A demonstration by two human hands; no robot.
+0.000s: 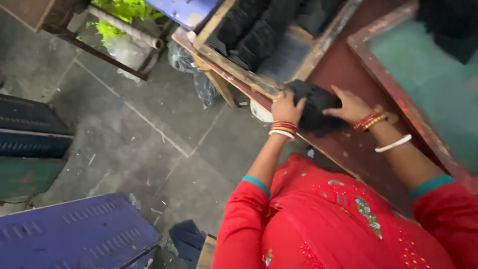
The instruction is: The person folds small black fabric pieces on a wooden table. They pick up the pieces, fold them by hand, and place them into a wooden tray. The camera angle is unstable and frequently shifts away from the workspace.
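Both hands press on a dark, folded black bundle (313, 104) lying on the reddish desk (348, 144): the left hand (286, 107) grips its near edge with fingers curled, the right hand (351, 105) lies flat, fingers spread, against its other side.

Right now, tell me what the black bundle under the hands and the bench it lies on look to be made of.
The black bundle looks like soft, matte cloth or felt: it folds and sags under the left hand and right hand, though blur leaves it open. The bench looks like wood under worn reddish-brown paint, with chipped pale edges showing.
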